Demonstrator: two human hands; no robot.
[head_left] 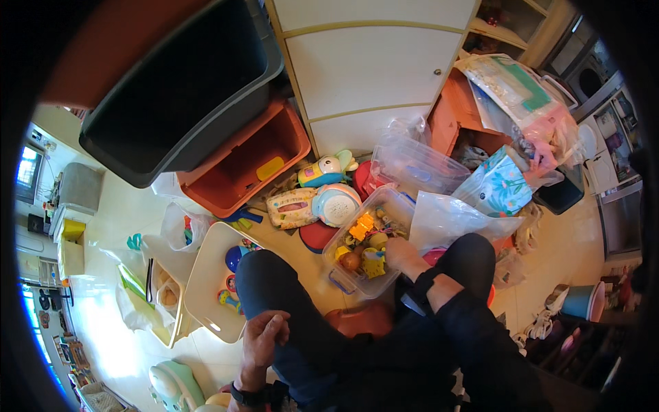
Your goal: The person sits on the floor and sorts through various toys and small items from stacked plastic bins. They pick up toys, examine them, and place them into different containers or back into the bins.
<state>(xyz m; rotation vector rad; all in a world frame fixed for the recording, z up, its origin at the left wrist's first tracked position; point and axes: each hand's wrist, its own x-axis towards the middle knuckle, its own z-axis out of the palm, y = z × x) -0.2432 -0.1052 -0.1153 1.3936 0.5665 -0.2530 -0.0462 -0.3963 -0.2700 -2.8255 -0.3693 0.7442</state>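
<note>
My right hand (405,257) reaches over the edge of a clear plastic bin (347,283) between my knees. Its fingers are bent down among the toys, and whatever they hold is hidden. Beside them lie a yellow toy (373,263) with dark marks, an orange block-like toy (362,226) and a brown round toy (350,261). By my left knee, my left hand (264,336) is held with curled fingers, and nothing shows in it. Left of that knee stands a cream tub (209,285) holding a blue ball (236,257) and a colourful rattle-like toy (228,299).
A large black bin (264,86) and an orange bin (199,196) stand at the far left. Ahead are a wipes pack (288,208), a round white toy (336,204) and a clear lidless box (422,165). Bags and a floral gift bag (498,185) crowd the right, before a white cabinet (371,69).
</note>
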